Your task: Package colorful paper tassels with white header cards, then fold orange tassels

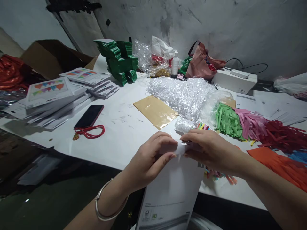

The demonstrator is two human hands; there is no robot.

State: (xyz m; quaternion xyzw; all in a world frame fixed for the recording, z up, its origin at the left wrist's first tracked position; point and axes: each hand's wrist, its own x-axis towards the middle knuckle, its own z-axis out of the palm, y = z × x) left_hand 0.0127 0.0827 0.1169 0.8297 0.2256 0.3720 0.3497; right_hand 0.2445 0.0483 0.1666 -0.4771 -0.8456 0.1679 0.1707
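Note:
A white printed card packet (171, 191) hangs upright over the table's front edge, small print and logos near its bottom. At its top edge, my left hand (153, 155) is closed, thumb in front and fingers behind a folded strip. My right hand (206, 147) pinches the same top edge just to the right, its fingertips partly hidden. Just beyond the hands lie a small bundle of white string (184, 126) and some multicoloured strips (202, 126). Behind them is a brown kraft envelope (154, 111) in clear plastic.
White string is heaped (177, 94) at the middle back. Stacked printed packets (48, 92) and a phone (89, 116) with a red cord lie left. Green paper stacks (120, 60) stand behind. Right are green (227, 121), pink (250, 123), dark red (283, 135) and orange paper pieces (275, 163).

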